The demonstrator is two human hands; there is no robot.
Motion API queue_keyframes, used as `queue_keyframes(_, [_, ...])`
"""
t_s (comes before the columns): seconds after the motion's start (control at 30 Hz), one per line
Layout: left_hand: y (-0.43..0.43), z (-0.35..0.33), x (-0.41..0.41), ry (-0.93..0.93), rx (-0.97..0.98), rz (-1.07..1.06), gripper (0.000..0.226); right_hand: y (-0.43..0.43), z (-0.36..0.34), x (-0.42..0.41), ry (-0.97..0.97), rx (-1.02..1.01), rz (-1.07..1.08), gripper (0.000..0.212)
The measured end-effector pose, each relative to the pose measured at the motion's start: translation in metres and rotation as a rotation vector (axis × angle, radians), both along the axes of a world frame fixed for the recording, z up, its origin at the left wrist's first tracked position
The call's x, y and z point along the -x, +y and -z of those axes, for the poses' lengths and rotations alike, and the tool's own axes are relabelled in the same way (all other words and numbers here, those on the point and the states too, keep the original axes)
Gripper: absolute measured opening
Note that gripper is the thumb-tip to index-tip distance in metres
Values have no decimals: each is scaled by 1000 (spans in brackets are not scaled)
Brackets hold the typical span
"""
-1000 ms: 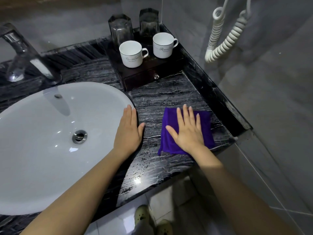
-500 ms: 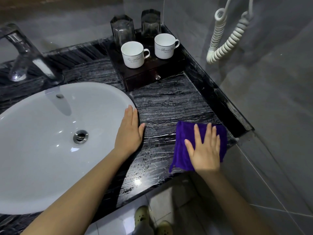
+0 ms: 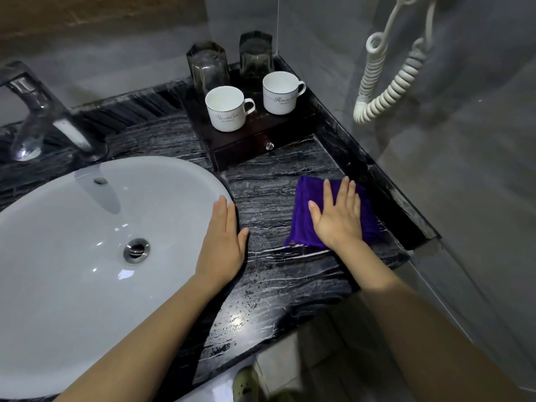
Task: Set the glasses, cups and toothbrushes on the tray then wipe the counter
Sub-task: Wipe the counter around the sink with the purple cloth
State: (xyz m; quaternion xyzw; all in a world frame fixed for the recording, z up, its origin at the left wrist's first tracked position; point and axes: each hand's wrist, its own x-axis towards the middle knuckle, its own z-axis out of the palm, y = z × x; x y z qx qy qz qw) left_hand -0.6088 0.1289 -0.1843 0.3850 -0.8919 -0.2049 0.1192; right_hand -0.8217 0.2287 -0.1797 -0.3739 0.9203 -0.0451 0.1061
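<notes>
Two cups (image 3: pixel 229 108) and two glasses (image 3: pixel 207 66) stand on the far tray (image 3: pixel 290 132). The right hand (image 3: pixel 338 217) lies flat and spread on the purple cloth (image 3: pixel 304 204). The left hand (image 3: pixel 222 242) lies flat by the sink (image 3: pixel 72 256), on the counter (image 3: pixel 275 285).

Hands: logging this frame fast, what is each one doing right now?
Left hand: open, flat on the sink rim, holding nothing.
Right hand: open, pressed flat on the purple cloth.

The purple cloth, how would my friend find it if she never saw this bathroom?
Find the big white sink. On the black marble counter to its right, the purple cloth lies flat under the right hand. It is the only brightly coloured thing there.
</notes>
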Motion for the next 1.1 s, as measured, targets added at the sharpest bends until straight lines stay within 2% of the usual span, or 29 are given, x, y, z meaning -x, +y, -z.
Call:
queue_keyframes(0.5, [2,-2,1,-9,14,3,64,-77,5,41,20,58,-330,61])
queue_keyframes(0.7, [3,-3,1,-30,25,-12,67,-79,6,36,20,56,-389,60])
queue_keyframes(0.9, [4,-6,1,-99,48,-7,73,-77,6,7,17,59,-545,62])
queue_keyframes(1.1, [12,-10,-15,-197,126,93,81,-55,4,-18,6,77,-661,64])
